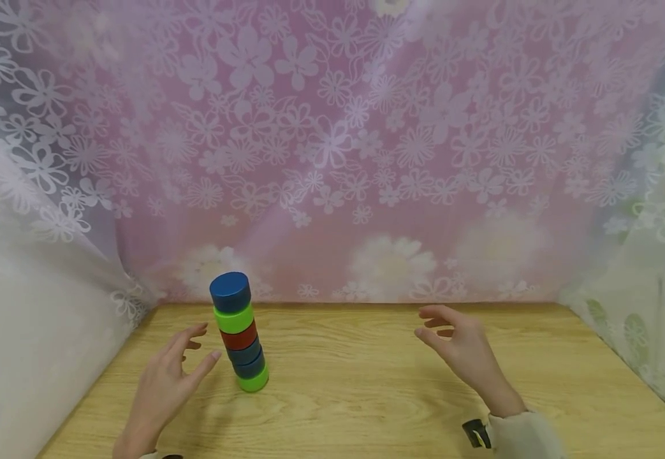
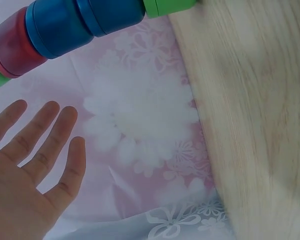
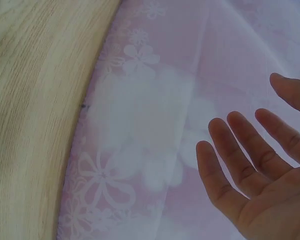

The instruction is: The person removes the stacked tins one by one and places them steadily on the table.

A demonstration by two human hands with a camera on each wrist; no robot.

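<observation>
A tall stack of round blocks [image 1: 239,336] stands on the wooden table, left of the middle. From top to bottom it runs blue, green, red, two blue pieces and green, with a slight sideways offset between some of them. Just left of the stack is my left hand [image 1: 162,386], its fingers relaxed and apart from the blocks. The left wrist view shows the blocks [image 2: 60,25] above that hand's spread fingers [image 2: 60,135]. On the right side, my right hand [image 1: 470,354] hovers over the table, loosely bent and holding nothing; its fingers [image 3: 240,160] appear spread in the right wrist view.
A light wooden table [image 1: 343,382] lies under both hands. Behind it hangs a pink flowered curtain [image 1: 355,159], meeting the table's back edge. Pale cloth walls [image 1: 16,306] close in the left and right sides. A black strap [image 1: 475,433] shows at the right wrist.
</observation>
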